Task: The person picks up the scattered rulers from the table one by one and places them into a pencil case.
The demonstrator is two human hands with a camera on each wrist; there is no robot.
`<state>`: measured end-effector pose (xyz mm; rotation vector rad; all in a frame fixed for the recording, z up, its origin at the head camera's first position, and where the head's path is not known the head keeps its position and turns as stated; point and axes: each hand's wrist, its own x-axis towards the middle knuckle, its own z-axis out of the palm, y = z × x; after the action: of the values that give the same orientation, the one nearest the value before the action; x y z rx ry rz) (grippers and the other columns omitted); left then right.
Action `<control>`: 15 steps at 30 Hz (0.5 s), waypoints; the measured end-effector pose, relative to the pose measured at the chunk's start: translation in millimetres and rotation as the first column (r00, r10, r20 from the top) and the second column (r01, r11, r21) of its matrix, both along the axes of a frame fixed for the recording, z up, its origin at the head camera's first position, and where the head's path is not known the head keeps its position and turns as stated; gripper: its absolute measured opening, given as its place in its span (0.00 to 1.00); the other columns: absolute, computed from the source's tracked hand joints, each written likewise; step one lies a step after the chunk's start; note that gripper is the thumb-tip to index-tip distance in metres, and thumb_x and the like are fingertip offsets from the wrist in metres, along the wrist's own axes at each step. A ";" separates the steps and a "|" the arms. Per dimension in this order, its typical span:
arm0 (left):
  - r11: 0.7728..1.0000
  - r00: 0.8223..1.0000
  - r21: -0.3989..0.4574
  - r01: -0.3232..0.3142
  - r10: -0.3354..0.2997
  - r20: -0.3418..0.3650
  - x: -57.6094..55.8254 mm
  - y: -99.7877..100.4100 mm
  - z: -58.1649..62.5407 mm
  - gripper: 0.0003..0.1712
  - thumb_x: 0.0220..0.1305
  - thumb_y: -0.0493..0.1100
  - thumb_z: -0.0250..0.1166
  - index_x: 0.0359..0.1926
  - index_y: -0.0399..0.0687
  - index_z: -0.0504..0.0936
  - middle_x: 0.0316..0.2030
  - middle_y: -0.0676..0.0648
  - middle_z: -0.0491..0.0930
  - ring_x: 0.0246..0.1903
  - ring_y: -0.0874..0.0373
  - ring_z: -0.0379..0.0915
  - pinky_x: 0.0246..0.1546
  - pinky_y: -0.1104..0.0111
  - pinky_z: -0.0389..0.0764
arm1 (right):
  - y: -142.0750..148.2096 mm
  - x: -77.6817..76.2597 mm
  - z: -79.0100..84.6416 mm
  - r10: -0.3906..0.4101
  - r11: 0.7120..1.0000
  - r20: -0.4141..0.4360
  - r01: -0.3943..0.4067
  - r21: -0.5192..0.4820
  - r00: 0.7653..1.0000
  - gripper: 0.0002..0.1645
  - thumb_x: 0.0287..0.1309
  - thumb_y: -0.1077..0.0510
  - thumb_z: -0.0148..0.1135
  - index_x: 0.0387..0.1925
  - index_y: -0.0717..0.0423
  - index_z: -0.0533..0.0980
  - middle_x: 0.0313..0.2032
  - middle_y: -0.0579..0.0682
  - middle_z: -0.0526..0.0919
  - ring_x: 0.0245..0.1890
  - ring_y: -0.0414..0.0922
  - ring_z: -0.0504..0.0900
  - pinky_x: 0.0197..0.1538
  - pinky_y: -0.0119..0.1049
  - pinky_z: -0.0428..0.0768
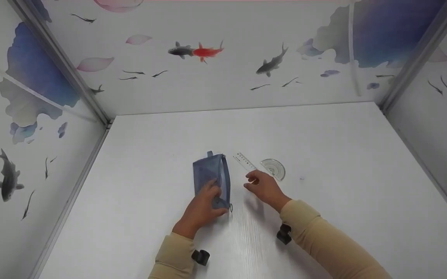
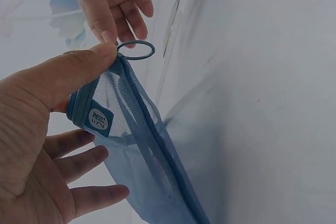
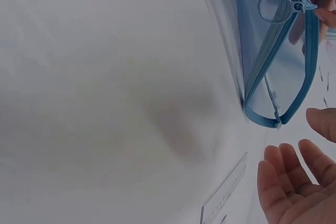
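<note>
A blue mesh zip pouch (image 1: 207,170) is held near its zipper end by my left hand (image 1: 201,209), whose thumb and a finger pinch the corner. In the right wrist view the pouch mouth (image 3: 307,90) gapes, with the zipper's ring pull (image 3: 261,9) by the pinched corner. To the right of the pouch, my right hand (image 1: 265,188) hovers with loosely bent fingers and nothing in them. Just beyond it on the table lies a clear ruler (image 1: 244,160). A clear half-round protractor (image 1: 274,168) rests beside the ruler, farther right.
A small clear piece (image 1: 301,178), too faint to identify, lies right of the protractor on the white table (image 1: 149,162). Panels printed with fish enclose the table at the back (image 1: 223,85), left and right.
</note>
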<state>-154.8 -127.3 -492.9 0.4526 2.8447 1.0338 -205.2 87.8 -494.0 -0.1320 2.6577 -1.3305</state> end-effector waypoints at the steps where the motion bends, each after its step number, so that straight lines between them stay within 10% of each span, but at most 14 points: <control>1: 1.000 1.000 -0.001 -0.001 0.001 0.001 0.1 0.0 -0.1 0.23 0.50 0.44 0.76 0.42 0.44 0.74 0.69 0.35 0.61 0.65 0.38 0.62 0.57 0.50 0.71 | 0.8 0.0 -0.6 0.008 1.000 -0.006 -0.007 0.015 1.000 0.19 0.57 0.60 0.66 0.50 0.61 0.77 0.43 0.53 0.81 0.46 0.48 0.79 0.51 0.45 0.77; 15: 1.000 1.000 -0.003 0.003 -0.003 -0.007 -1.0 -0.3 -2.6 0.22 0.50 0.45 0.76 0.39 0.47 0.72 0.68 0.34 0.61 0.64 0.37 0.63 0.55 0.51 0.73 | 14.4 6.2 -3.5 0.195 0.930 -0.166 -0.129 0.344 0.967 0.27 0.62 0.49 0.63 0.59 0.56 0.73 0.57 0.55 0.77 0.60 0.52 0.74 0.63 0.48 0.69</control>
<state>-155.8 -127.5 -495.5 0.4608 2.8512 1.0288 -199.0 102.2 -497.6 -0.4516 2.9131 -0.8444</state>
